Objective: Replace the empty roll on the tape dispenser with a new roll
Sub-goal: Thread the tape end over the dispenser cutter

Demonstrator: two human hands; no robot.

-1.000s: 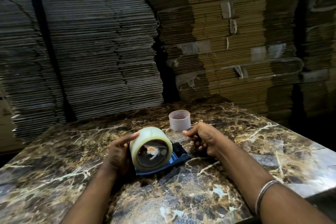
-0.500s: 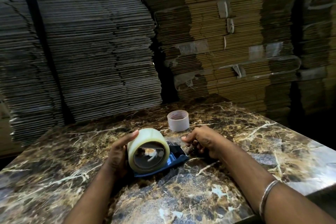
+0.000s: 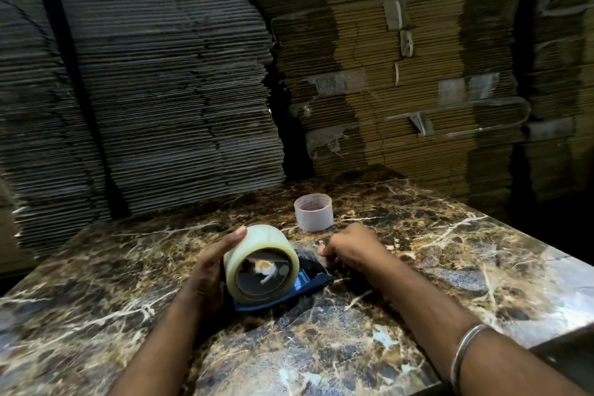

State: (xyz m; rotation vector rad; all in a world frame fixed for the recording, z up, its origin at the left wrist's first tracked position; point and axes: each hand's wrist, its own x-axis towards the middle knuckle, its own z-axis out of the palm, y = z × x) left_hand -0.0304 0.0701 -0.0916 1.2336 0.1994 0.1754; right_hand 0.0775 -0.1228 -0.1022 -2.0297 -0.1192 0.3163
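1. Compared with a second ago, our right hand (image 3: pixel 348 249) has closed more into a fist at the front end of the tape dispenser (image 3: pixel 308 278), and the new roll (image 3: pixel 262 262) leans a little more toward us. We judge that we are now pulling the free end of the tape through the front part; the tape end itself is too small to see.
2. Our left hand (image 3: pixel 207 273) holds the new roll from its left side. The thumb lies on top of the roll and the other fingers are hidden behind it, so the hand is half open around it.
3. What the fingers of our right hand pinch, we cannot tell; they are curled tight and touch the dispenser.
4. The new roll sits already on the blue dispenser, which lies on the marble surface (image 3: pixel 450 251). So the main step looks done and only the threading remains.
5. The empty roll (image 3: pixel 313 212) stands upright farther back on the surface, apart from our hands and not in the way.
6. Tall stacks of flat cardboard (image 3: pixel 180 74) stand behind the surface. Nothing blocks our work.
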